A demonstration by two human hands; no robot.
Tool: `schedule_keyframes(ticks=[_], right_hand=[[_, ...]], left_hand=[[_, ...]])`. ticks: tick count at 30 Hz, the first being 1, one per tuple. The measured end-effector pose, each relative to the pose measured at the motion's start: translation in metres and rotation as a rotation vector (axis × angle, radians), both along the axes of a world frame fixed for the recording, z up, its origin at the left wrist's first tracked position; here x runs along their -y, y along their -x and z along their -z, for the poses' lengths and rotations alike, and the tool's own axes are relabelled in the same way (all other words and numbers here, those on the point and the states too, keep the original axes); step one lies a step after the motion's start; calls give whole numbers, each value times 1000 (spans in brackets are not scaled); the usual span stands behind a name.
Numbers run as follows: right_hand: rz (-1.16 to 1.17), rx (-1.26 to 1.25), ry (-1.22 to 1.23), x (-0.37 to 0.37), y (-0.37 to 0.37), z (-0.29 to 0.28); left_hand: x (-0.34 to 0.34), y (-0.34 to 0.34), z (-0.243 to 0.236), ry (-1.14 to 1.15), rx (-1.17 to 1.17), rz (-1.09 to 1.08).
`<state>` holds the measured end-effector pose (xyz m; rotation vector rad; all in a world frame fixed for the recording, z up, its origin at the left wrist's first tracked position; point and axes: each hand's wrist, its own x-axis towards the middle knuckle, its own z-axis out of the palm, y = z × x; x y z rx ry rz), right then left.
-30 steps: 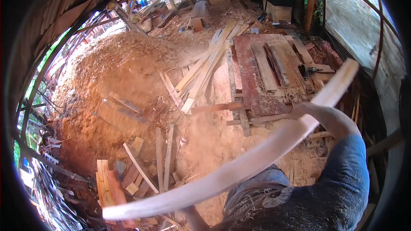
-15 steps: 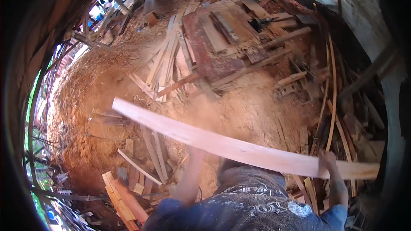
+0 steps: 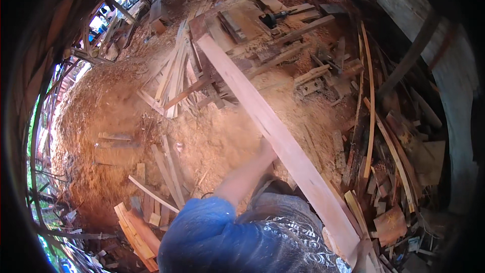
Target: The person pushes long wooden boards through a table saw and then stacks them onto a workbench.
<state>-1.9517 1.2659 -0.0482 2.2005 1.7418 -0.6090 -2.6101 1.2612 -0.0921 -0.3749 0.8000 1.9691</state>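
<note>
A long, pale, pinkish wooden board [image 3: 277,135] lies slantwise in front of me, held above the floor. Its far end overlaps the edge of a worn reddish workbench [image 3: 200,23]; whether the two touch I cannot tell. From below the board's middle, my left hand [image 3: 266,150] supports it, the fingers mostly hidden behind the wood. At the near end, low on the right by my body, my right hand [image 3: 362,253] grips the board, partly blurred and in shadow.
Loose planks and a dark tool [image 3: 271,19] lie on the workbench. Long thin strips [image 3: 172,78] fan out beside it. Sawdust and shavings [image 3: 96,116] heap up on the left. Offcuts [image 3: 391,225] clutter the right, near slender upright strips [image 3: 371,121].
The board has swung from nearly crosswise to pointing forward, its far end moving toward the workbench. My right hand has drawn back toward my body, while my left arm has reached forward and right.
</note>
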Motion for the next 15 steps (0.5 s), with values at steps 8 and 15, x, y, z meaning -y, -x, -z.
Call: schedule_keyframes(ticks=[8,15], right_hand=[[38,68,0,45,4,-6],[-289,109,245,35,-7,32]], left_hand=[[-52,-28,8,93,-182,117],[-79,-16,34,937,-975,-11]])
